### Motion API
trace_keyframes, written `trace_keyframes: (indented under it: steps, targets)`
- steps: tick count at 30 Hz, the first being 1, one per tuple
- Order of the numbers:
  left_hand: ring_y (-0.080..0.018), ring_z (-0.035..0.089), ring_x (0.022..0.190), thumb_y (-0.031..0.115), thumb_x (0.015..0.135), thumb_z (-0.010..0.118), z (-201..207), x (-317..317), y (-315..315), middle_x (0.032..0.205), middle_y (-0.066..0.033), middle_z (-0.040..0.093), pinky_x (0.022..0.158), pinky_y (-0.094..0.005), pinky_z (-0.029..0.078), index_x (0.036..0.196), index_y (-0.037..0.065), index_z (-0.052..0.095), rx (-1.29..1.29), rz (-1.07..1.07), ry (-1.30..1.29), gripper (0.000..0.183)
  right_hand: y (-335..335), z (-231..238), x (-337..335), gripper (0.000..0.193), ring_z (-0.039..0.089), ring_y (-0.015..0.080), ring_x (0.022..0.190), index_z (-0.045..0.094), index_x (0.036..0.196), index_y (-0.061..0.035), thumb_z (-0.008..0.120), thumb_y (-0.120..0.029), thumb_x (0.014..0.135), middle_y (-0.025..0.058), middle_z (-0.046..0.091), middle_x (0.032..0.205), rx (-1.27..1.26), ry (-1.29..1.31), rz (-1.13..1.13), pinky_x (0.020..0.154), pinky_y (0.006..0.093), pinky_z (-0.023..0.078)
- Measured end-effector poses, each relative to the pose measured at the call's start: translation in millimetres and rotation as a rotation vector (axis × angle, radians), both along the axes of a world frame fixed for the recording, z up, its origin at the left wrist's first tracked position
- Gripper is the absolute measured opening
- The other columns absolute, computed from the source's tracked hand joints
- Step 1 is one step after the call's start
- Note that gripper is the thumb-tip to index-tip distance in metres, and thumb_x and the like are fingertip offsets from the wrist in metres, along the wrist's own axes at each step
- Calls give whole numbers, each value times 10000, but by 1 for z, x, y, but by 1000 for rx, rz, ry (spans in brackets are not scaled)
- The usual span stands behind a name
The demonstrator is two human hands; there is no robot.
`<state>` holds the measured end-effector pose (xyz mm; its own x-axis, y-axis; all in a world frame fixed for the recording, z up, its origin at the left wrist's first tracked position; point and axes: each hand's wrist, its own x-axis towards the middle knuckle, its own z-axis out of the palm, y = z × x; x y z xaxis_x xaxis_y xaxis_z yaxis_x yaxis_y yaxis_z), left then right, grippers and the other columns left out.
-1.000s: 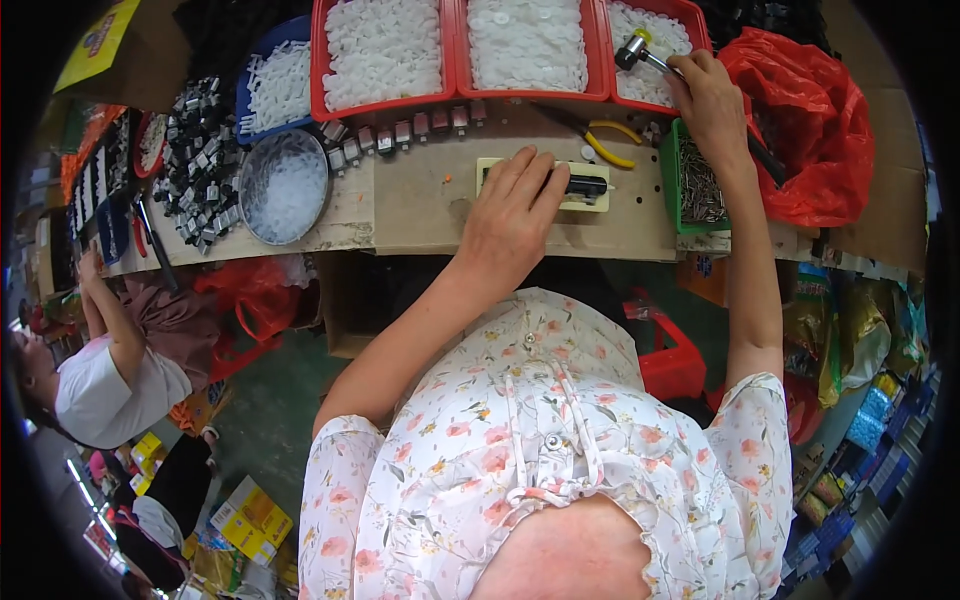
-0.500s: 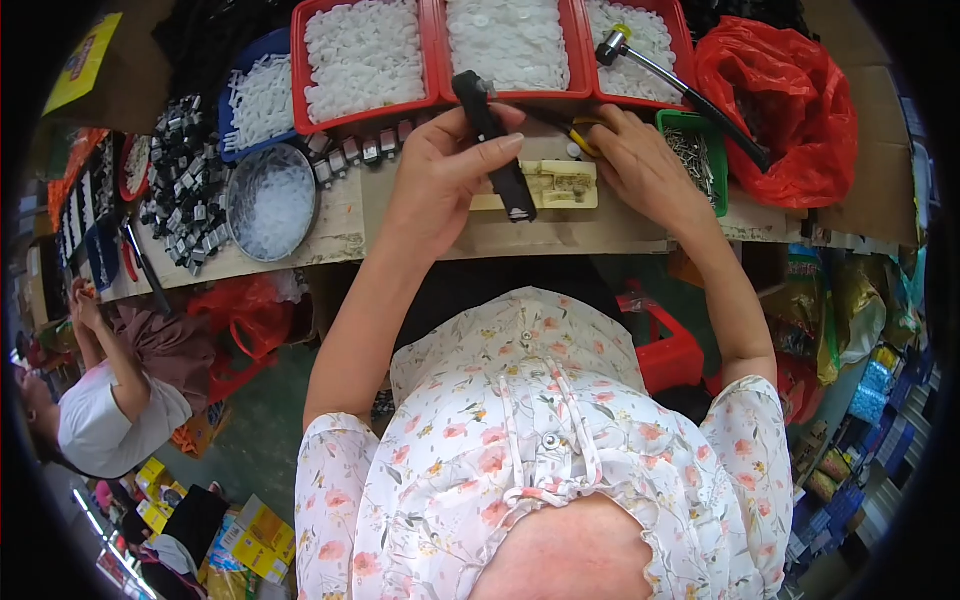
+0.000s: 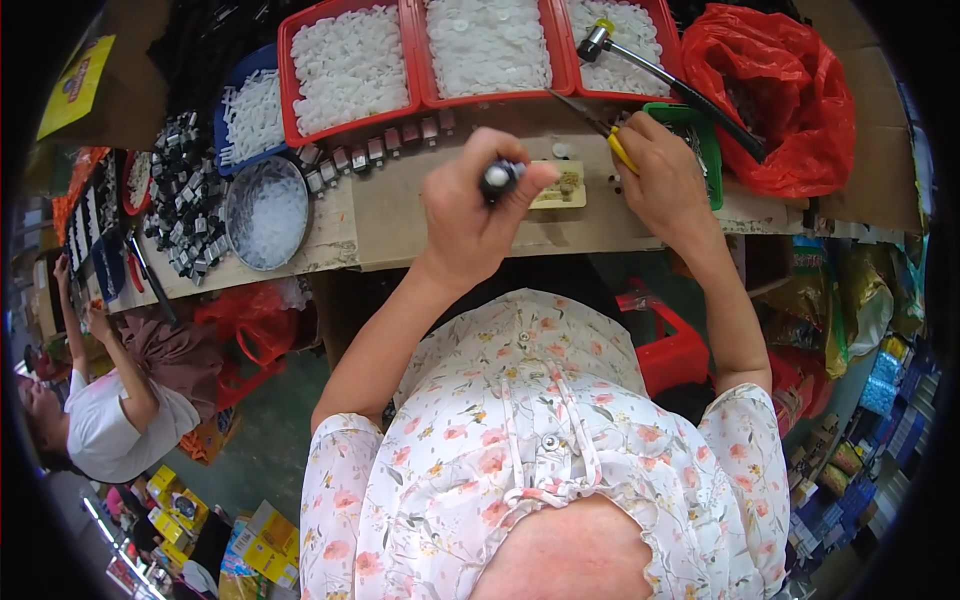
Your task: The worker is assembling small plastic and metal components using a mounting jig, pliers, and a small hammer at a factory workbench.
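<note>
My left hand (image 3: 460, 205) is closed around a black plastic part (image 3: 499, 181), held above the bench with a pale round end showing; most of it is hidden by the fingers. My right hand (image 3: 665, 185) grips a slim, pointed metal tool with a yellow handle (image 3: 622, 152); its tip points up and left, toward the red trays. I cannot make out its exact kind. Beyond my left hand lies a cream-coloured block (image 3: 572, 186) with a recess, partly covered by the hand. A small white disc (image 3: 561, 150) rests just behind it.
Red trays of white plastic pieces (image 3: 350, 70) line the back, with a hammer (image 3: 650, 65) across the right one. A green tray (image 3: 708, 150) and red bag (image 3: 770, 100) stand right. Left are a metal bowl (image 3: 268, 205) and black-and-silver parts (image 3: 185, 210). Another person (image 3: 120, 420) sits left.
My left hand has turned the black part from lengthwise to end-on. My right hand has lifted the yellow-handled tool off the bench. The other person has raised an arm.
</note>
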<state>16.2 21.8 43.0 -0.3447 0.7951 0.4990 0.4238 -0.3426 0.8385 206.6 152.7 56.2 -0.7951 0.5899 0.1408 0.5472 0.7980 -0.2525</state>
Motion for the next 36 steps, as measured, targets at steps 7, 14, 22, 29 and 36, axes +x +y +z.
trace_keyframes:
  steps: [7, 14, 22, 29, 36]
  targets:
    - [-263, 460, 526, 245, 905, 749, -16, 3, 6, 627, -126, 507, 504, -342, 391, 894, 25, 549, -181, -11, -16, 297, -28, 24, 16, 237, 596, 355, 1056, 611, 976, 17, 611, 64, 744, 164, 603, 1107, -13, 228, 115, 939, 447, 440]
    - [-101, 439, 574, 146, 923, 720, -4, 0, -4, 640, -30, 542, 519, -279, 361, 954, 18, 562, -202, -115, -7, 205, -40, 36, 4, 291, 574, 371, 1089, 583, 978, 48, 608, 72, 689, 196, 579, 1166, 13, 131, 235, 952, 437, 441]
    - [-195, 563, 610, 239, 973, 654, 0, -10, -23, 724, -147, 562, 557, -331, 429, 1009, -27, 607, -266, -231, -173, 272, -38, 30, 1, 190, 588, 367, 892, 534, 842, 36, 632, 65, 683, 182, 566, 975, -14, 142, 276, 777, 419, 486]
    - [-118, 462, 529, 341, 1023, 566, -2, -22, -31, 665, -36, 541, 505, -266, 370, 950, -6, 620, -487, -634, -696, 359, -39, 25, 10, 179, 584, 364, 846, 521, 826, 43, 593, 66, 663, 187, 560, 931, -76, 179, 369, 746, 407, 485]
    - [-87, 455, 505, 400, 1013, 549, -12, -29, -41, 624, -41, 529, 463, -251, 367, 942, -11, 609, -595, -1097, -1245, 421, -47, 17, 9, 197, 594, 347, 856, 551, 846, 35, 602, 59, 657, 174, 567, 935, -140, 253, 457, 758, 409, 483]
